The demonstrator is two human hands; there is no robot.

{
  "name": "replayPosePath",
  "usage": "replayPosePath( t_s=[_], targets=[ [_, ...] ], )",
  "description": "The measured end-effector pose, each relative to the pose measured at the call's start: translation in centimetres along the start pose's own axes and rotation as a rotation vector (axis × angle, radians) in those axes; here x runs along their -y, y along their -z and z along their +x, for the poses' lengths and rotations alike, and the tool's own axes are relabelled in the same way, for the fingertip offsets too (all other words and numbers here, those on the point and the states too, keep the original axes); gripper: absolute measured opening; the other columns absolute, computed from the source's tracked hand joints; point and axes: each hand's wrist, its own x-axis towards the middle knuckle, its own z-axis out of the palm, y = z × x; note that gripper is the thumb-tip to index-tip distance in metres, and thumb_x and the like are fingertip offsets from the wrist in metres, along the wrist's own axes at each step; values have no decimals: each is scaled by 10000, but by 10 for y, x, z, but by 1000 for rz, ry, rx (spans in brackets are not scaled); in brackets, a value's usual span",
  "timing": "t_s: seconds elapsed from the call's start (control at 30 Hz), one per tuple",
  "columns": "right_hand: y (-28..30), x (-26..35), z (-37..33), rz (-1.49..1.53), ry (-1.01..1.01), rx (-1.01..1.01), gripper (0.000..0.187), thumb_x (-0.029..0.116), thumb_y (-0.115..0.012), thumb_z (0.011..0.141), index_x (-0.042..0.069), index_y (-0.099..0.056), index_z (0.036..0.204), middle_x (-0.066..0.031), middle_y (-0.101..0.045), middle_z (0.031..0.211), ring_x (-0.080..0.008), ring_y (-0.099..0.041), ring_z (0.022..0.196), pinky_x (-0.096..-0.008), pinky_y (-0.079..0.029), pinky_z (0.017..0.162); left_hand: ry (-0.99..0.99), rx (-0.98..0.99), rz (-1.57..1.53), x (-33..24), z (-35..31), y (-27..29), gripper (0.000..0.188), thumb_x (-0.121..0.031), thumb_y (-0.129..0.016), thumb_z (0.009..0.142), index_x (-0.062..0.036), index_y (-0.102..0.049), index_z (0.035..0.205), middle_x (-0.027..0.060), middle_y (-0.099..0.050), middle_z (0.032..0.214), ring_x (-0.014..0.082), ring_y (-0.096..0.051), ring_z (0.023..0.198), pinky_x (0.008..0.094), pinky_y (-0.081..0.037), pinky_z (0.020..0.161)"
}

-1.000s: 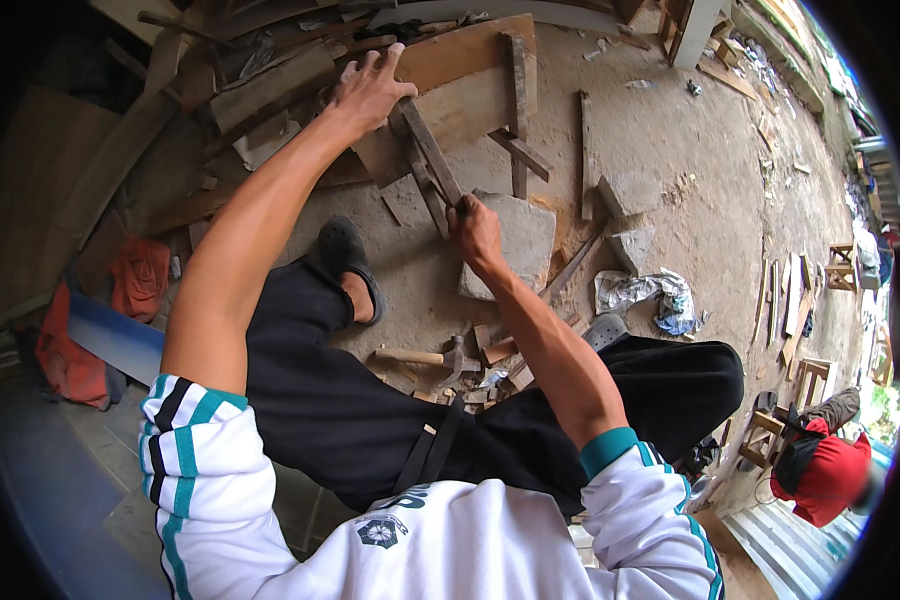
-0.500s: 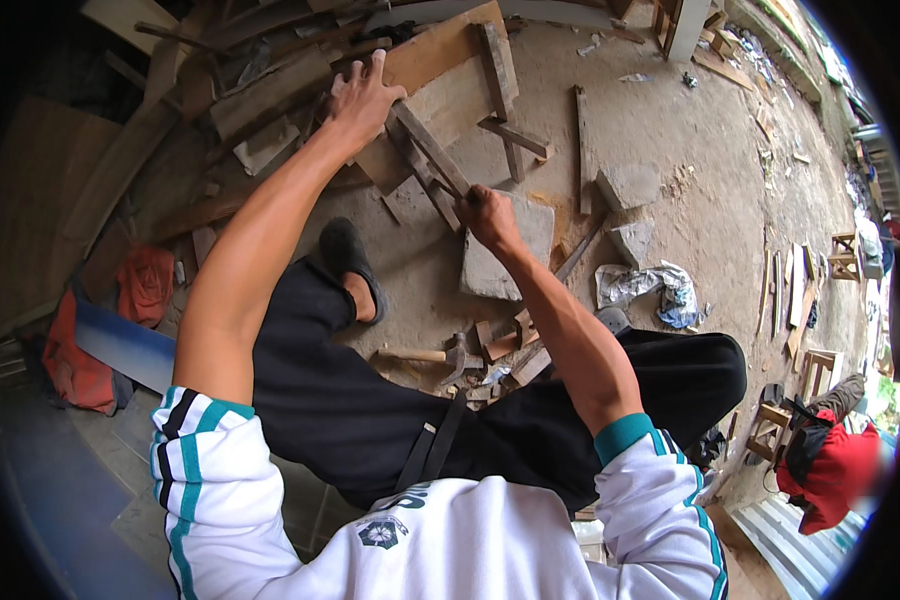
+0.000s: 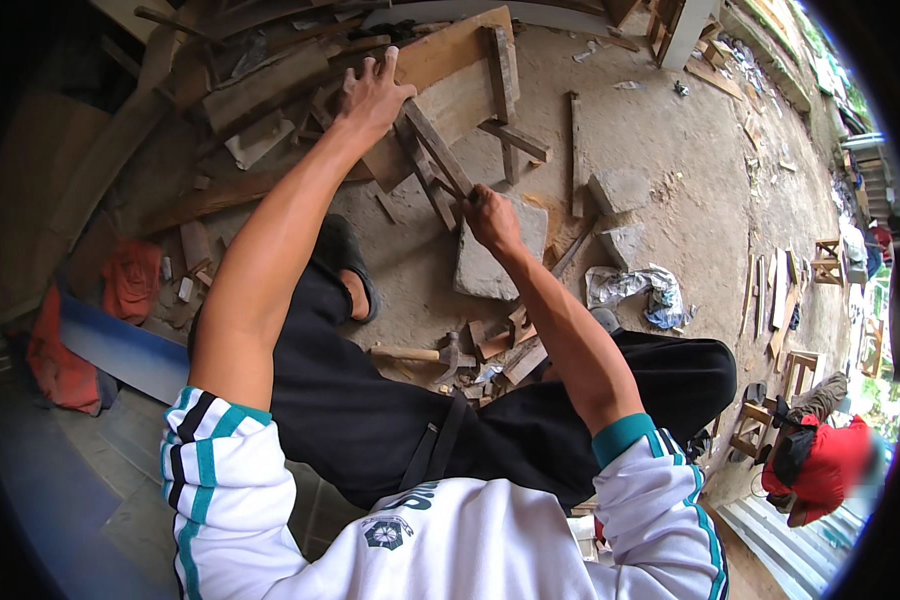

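A wooden piece of furniture with a flat tan panel [image 3: 450, 55] and attached wooden legs [image 3: 503, 75] is tipped on its side on the ground ahead. My left hand [image 3: 372, 98] rests at its left part, at the far end of a wooden bar [image 3: 436, 146]; the fingers are stretched out and spread, and their contact underneath is partly hidden. My right hand [image 3: 492, 220] is closed in a fist round the near end of that bar. Below my right hand lies a grey concrete block [image 3: 495, 262]. A claw hammer [image 3: 415, 354] lies between my legs.
Wood offcuts [image 3: 500, 345] lie by the hammer. A crumpled plastic bag [image 3: 635, 292], more concrete pieces [image 3: 620, 190] and a long stick [image 3: 576, 155] are to the right. A handsaw blade [image 3: 120, 345] and red cloth [image 3: 130, 280] lie left. A person in red [image 3: 820, 465] sits far right.
The view has shifted slightly. Both hands keep nearly the same places on the wood, with no clear change in their hold. The person in red has leaned a little.
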Motion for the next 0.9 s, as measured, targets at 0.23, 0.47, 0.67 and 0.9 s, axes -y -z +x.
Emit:
replayPosePath(
  t_s=[0.23,0.47,0.67,0.9],
  targets=[
    [15,15,-6,-134,-48,15,342,389,-610,837,75,-680,955,-207,-694,886,-381,-668,882,-468,-514,761,0,9,-30,1,2,-1,508,-25,-764,693,-239,-680,1147,131,-272,1493,381,-391,1291,653,-364,1041],
    [18,17,-12,-164,-21,8,324,411,-628,870,117,-702,985,-180,-696,894,-383,-664,875,-446,-516,736,14,22,-34,-1,3,-5,485,16,-716,721,-238,-693,1133,151,-280,1494,394,-371,1311,659,-357,1042],
    [13,18,-10,-163,-73,24,341,427,-617,869,137,-688,1033,-175,-700,909,-382,-662,897,-455,-516,759,9,-19,-37,5,1,-10,482,-3,-746,692,-235,-701,1112,147,-265,1496,395,-375,1302,657,-358,1034],
    [10,-27,-18,-191,98,74,744,492,-602,870,-3,-408,1390,-230,-638,1161,-404,-602,1083,-463,-490,913,1,28,-50,-1,7,-4,567,-66,-851,558,-231,-687,1075,156,-261,1490,402,-335,1328,604,-351,1059]
  ],
)
